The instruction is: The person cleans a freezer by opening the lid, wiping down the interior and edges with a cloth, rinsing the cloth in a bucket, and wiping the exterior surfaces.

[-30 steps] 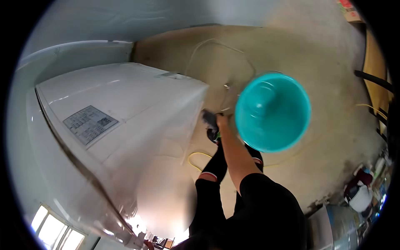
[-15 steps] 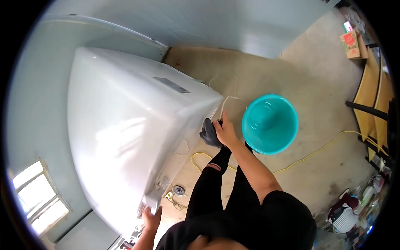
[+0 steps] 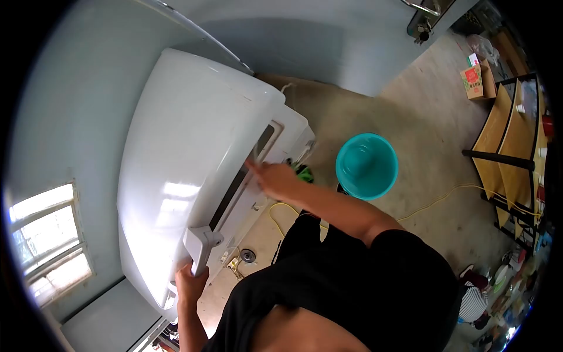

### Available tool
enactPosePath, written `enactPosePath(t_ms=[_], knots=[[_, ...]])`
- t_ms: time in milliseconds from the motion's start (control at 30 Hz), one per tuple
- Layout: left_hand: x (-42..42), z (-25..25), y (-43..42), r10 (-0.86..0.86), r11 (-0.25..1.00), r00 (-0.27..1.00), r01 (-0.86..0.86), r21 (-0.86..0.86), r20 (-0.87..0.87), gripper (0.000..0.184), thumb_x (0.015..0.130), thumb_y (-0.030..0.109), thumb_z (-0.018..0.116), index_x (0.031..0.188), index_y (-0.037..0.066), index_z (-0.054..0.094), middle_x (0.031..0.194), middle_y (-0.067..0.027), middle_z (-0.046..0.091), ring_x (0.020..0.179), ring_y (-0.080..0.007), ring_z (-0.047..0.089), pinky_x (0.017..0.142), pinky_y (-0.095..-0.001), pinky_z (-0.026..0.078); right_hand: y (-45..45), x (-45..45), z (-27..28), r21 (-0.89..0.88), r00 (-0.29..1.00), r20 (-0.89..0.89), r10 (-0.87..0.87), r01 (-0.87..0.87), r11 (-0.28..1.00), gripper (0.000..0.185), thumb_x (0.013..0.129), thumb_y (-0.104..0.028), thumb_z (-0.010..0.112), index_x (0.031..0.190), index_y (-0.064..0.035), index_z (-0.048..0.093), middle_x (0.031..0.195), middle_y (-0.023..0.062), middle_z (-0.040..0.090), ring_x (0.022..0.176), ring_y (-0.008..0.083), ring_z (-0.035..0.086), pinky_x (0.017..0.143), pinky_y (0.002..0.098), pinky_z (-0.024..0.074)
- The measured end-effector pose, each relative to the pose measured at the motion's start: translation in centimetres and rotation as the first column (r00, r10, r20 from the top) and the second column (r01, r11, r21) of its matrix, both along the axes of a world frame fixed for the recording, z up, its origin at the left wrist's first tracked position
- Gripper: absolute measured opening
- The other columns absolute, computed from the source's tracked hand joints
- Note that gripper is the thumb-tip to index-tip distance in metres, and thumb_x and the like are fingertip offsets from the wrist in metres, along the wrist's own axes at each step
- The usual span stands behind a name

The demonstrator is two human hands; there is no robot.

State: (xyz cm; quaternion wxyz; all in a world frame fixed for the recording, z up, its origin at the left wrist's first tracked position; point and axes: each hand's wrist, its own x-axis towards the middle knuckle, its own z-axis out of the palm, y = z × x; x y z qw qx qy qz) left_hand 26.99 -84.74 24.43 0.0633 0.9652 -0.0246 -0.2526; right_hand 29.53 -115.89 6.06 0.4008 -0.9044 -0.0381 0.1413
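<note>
And here's the white chest freezer (image 3: 170,158), the giant of this scene, filling everything from 11 o'clock round to 8! Its broad lid (image 3: 196,123) stands a little raised, a dark gap running all along the edge nearest the person. Up at 1 o'clock, a grey-blue door (image 3: 352,53) spreads across the top. Out wide at 3 o'clock, there's the black-framed shelf (image 3: 510,135) with its tan boards, while the bright window (image 3: 51,242) glows between 8 and 9. Closer in at 3 o'clock, a teal basin (image 3: 367,166) sits on the floor, opening upward, just beyond the right forearm. A printed cardboard box (image 3: 476,82) holds the 2 o'clock spot, near the shelf.

Now the hands! Dead centre, the right hand (image 3: 278,179) reaches across with its forefinger extended, fingertips right at the lid's edge by the gap; pinching or merely touching, I cannot tell. Down at 7 o'clock, the left hand (image 3: 192,284) has its fingers wrapped round the lower end of the white handle (image 3: 201,245) on the freezer's front edge. And smallest of all, also toward 7, a dark round disc (image 3: 247,256) lies near the freezer's base.
</note>
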Motion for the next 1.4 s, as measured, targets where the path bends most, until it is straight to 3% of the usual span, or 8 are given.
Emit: enactPosePath(t_ms=[500,667,833,900,1067,1200,1267,1400], knots=[[-2.5,-16.0,0.3,-0.092,0.995,0.986,0.096,0.026,-0.137,0.033,0.073,0.032,0.067,0.081,0.001,0.062,0.078,-0.0224,0.064,0.077,-0.0397,0.061,0.071,-0.0454,0.048,4.6,-6.9,-9.2,-0.012,0.991,-0.067,0.119,-0.121,0.993,0.037,0.077,-0.016,0.059,0.108,0.0016,0.049,0.108,0.019,0.05,0.078,0.0362,0.062,0.064,0.0448,0.0524],[-2.8,-19.9,0.3,-0.167,0.982,0.977,0.177,0.069,-0.131,0.037,0.077,0.036,0.065,0.087,0.0,0.06,0.082,-0.0222,0.064,0.079,-0.0404,0.061,0.071,-0.0463,0.048,3.9,-7.6,-10.1,0.098,0.986,-0.165,0.018,-0.002,0.995,0.017,0.081,-0.018,0.056,0.098,-0.0146,0.06,0.14,0.0245,0.028,0.079,0.0361,0.064,0.065,0.0443,0.051],[-4.0,-21.8,0.8,-0.151,0.984,0.988,0.147,0.104,0.034,0.029,0.076,0.031,0.065,0.089,0.006,0.057,0.083,-0.0189,0.064,0.079,-0.0379,0.061,0.069,-0.0461,0.049,2.4,-12.9,-10.7,0.043,0.985,-0.164,-0.061,0.069,0.997,0.024,0.084,-0.018,0.051,0.105,-0.0187,0.062,0.142,0.019,0.029,0.086,0.035,0.062,0.069,0.0453,0.0491],[-4.1,-22.0,1.3,-0.165,0.981,0.985,0.159,0.11,0.05,0.027,0.076,0.029,0.064,0.09,0.007,0.056,0.086,-0.0177,0.064,0.08,-0.0374,0.061,0.069,-0.0457,0.05,1.1,-14.7,-13.9,0.139,0.967,-0.176,-0.186,0.212,0.967,0.015,0.082,-0.02,0.052,0.091,-0.0134,0.062,0.108,0.0151,0.059,0.079,0.036,0.061,0.069,0.0459,0.0482],[-4.3,-21.5,0.4,-0.144,0.987,0.981,0.132,0.093,0.13,0.025,0.075,0.025,0.064,0.09,0.007,0.056,0.083,-0.0161,0.063,0.079,-0.0372,0.061,0.069,-0.0456,0.049,-7.4,-16.2,-16.3,0.121,0.581,-0.632,-0.512,0.727,0.676,0.043,0.087,-0.042,0.055,0.106,-0.0041,0.061,0.101,0.0174,0.063,0.095,0.0311,0.059,0.081,0.0411,0.0454],[-6.2,-21.2,-0.6,-0.09,0.996,0.95,0.089,0.019,0.298,0.04,0.07,0.019,0.069,0.104,0.006,0.051,0.096,-0.0127,0.057,0.093,-0.032,0.053,0.085,-0.0431,0.039,-13.7,-10.6,-16.4,0.334,0.177,-0.88,-0.441,0.891,-0.309,0.035,0.09,-0.026,0.054,0.112,0.0006,0.054,0.105,0.013,0.061,0.096,0.0255,0.059,0.087,0.04,0.0473],[-7.7,-21.0,-2.7,-0.064,0.998,0.9,0.063,0.016,0.431,0.049,0.068,0.014,0.066,0.112,0.002,0.046,0.104,-0.0149,0.051,0.102,-0.0333,0.045,0.095,-0.0443,0.029,-14.9,-6.4,-17.2,0.644,0.533,-0.765,-0.361,0.633,-0.431,0.032,0.09,-0.018,0.051,0.118,-0.0027,0.051,0.109,0.0125,0.059,0.101,0.0269,0.057,0.089,0.0419,0.0462],[-7.8,-21.7,-3.5,-0.009,1.0,0.873,0.004,0.012,0.489,0.051,0.059,-0.002,0.051,0.11,-0.002,0.046,0.102,-0.0188,0.048,0.101,-0.0361,0.042,0.097,-0.0449,0.026,-8.2,2.0,-15.8,0.539,0.327,-0.782,-0.531,0.782,-0.313,0.05,0.089,-0.009,0.047,0.137,-0.0069,0.031,0.129,0.0181,0.043,0.116,0.0309,0.043,0.092,0.0424,0.0401]])
